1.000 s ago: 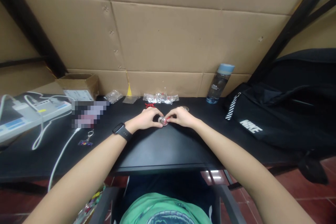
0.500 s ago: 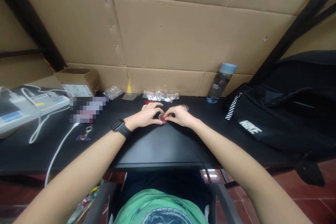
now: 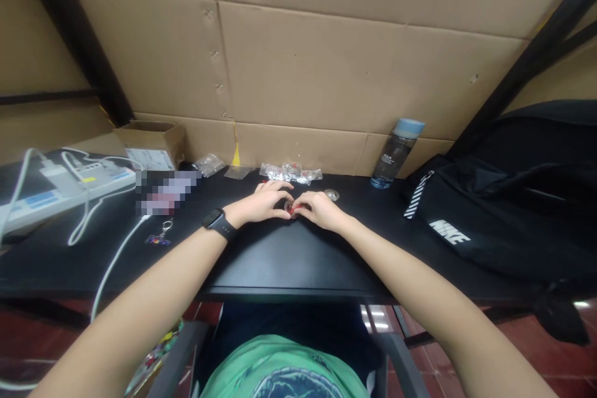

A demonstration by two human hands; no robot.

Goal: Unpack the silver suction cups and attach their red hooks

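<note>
On the black desk, a small round clear disc (image 3: 288, 206) sits between my hands, partly covered by fingers. My left hand (image 3: 263, 205), with a black watch on the wrist, curves its thumb and fingers around the disc's edge. From the other side my right hand (image 3: 321, 210) pinches a thin red cord (image 3: 295, 209) over the disc; how the cord lies there is too small to tell. Just beyond the right hand is a second clear disc (image 3: 332, 194). Some more red shows behind the left fingers.
Small clear packets (image 3: 291, 172) lie along the cardboard wall. A water bottle (image 3: 396, 152) and a black bag (image 3: 494, 211) stand to the right. Leftward are a cardboard box (image 3: 156, 140), a power strip (image 3: 69, 189), a white cable (image 3: 114, 264) and a keychain (image 3: 159, 237).
The camera view has shifted slightly, so the desk items appear a little farther right and lower. Both hands stay at the disc, with only small finger movement.
</note>
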